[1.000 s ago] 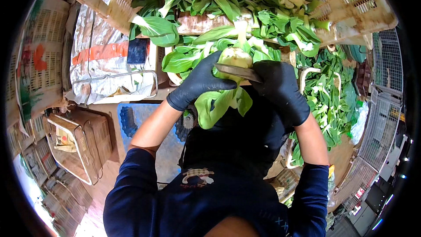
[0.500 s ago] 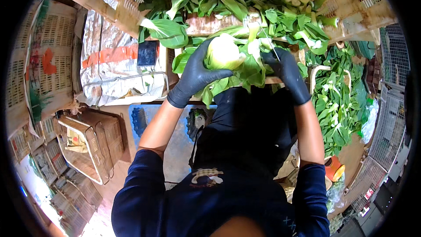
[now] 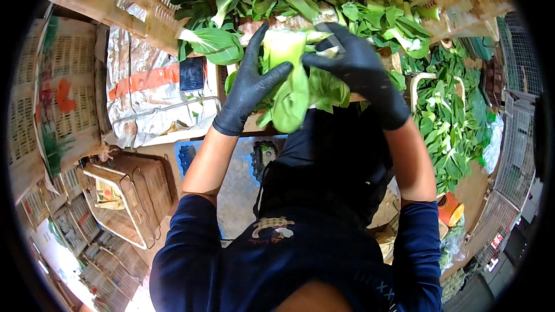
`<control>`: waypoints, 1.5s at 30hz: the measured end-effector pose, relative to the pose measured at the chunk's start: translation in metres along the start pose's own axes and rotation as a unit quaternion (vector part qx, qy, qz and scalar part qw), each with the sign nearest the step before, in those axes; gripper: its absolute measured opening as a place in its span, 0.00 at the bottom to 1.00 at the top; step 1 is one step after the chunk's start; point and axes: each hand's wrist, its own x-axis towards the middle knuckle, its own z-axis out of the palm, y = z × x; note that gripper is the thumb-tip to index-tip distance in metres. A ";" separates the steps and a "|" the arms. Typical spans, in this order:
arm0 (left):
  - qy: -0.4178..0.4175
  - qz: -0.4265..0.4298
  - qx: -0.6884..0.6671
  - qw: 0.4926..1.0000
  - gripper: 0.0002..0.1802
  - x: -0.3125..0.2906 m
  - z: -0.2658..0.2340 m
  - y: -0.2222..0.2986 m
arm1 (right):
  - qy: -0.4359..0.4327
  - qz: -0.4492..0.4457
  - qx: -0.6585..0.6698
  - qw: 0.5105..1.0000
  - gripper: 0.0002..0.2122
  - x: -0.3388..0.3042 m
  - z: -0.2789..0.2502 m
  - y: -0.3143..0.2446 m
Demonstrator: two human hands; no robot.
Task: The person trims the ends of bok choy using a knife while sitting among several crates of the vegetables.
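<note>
Upright in front of me is a head of bok choy (image 3: 289,89), its pale base away from me and its green leaves hanging toward my lap. My left hand (image 3: 251,84), in a black glove, cups its left side with thumb and fingers around it. My right hand (image 3: 361,72), also gloved, is at its right side, thumb and fingers curled toward the stalks. A small knife (image 3: 333,41) shows as a blurred grey strip by those fingers; its handle is hidden. More bok choy leaves (image 3: 329,89) hang behind and below the hands.
A large plastic crate (image 3: 150,8) heaped with bok choy (image 3: 248,0) stands ahead. At left, a phone (image 3: 192,74) lies on a silvery sheet (image 3: 139,81). More greens (image 3: 442,133) fill the right side. A blue stool (image 3: 231,196) and an orange container (image 3: 448,209) are lower down.
The bok choy has turned, its pale base swinging away from me and its leaves toward me. My right hand has moved left and up, close to the stalks.
</note>
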 end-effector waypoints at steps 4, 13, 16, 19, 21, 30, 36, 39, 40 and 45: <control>-0.019 -0.050 -0.019 0.998 0.40 0.008 -0.002 0.012 | -0.002 0.079 0.129 0.988 0.22 0.002 0.019 0.008; 0.000 -0.125 -0.137 0.983 0.27 0.017 -0.003 0.003 | 0.012 0.168 -0.055 0.984 0.24 0.002 -0.015 0.027; 0.012 -0.078 -0.019 0.997 0.18 0.018 0.006 0.006 | -0.030 0.147 0.152 0.977 0.25 0.003 0.015 -0.007; -0.076 -0.127 -0.073 0.986 0.15 0.026 -0.009 0.009 | -0.115 0.231 0.287 0.923 0.28 0.001 0.004 0.001; -0.131 -0.119 -0.139 0.974 0.13 0.035 -0.021 0.003 | -0.098 0.244 0.389 0.883 0.27 -0.014 -0.005 0.013; -0.114 0.108 0.357 0.921 0.28 0.025 -0.009 -0.026 | 0.281 0.326 0.492 0.756 0.25 -0.171 -0.077 0.119; -0.113 0.016 0.249 0.962 0.28 0.007 0.010 -0.038 | 0.543 0.339 0.342 0.688 0.27 -0.300 -0.272 0.107; -0.122 -0.007 0.182 0.976 0.27 0.003 0.025 -0.033 | 0.615 0.312 0.272 0.671 0.24 -0.286 -0.306 0.089; -0.114 0.020 0.172 0.978 0.26 0.004 0.033 -0.036 | 0.522 0.338 0.120 0.774 0.21 -0.277 -0.304 0.092; -0.128 0.045 0.165 0.977 0.25 0.002 0.050 -0.025 | 0.197 0.192 -0.075 0.958 0.26 -0.091 -0.119 0.103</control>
